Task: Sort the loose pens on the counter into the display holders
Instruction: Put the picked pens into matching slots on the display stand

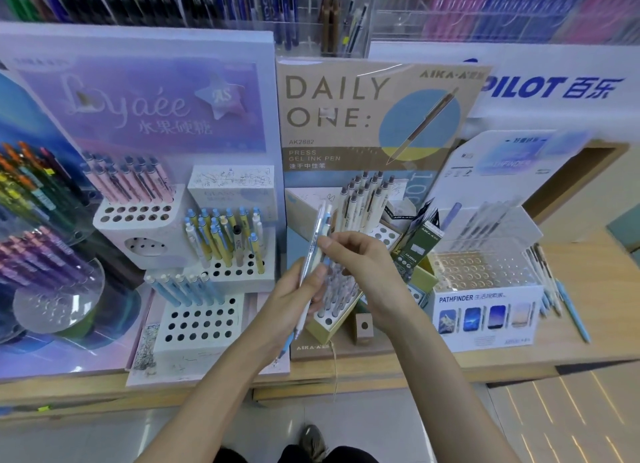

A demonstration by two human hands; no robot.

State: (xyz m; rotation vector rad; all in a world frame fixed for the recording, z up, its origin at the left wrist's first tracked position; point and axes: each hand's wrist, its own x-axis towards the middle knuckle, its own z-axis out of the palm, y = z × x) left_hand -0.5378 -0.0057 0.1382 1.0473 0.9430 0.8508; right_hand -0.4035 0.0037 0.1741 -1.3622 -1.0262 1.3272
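— Where's the pen (313,244) right now?
— Up off the tabletop (519,355), held in both hands in front of the Daily One holder (325,327). It's a pale, see-through pen with a blue clip. It stands nearly upright with the tip pointing down, towards the person.
— Which hand has hold of it?
— Both. The left hand (298,289) has its fingers wrapped round the lower barrel. The right hand (360,265) pinches the upper part between thumb and forefinger, and its other fingers are curled in behind.
— Is it just one pen in there?
— I can't tell, because the blur at the grip hides it.
— And the loose pens (568,310)?
— A few lie on the tabletop just right of the Pathfinder box (485,310). They're blue and pale ones, lying roughly side by side.
— What about the holders?
— The Daily One holder has cream pens (367,203) standing at the back and greyish ones behind the hands. To the left, a white holder (197,320) has a row of light blue pens along its back edge and open holes in front
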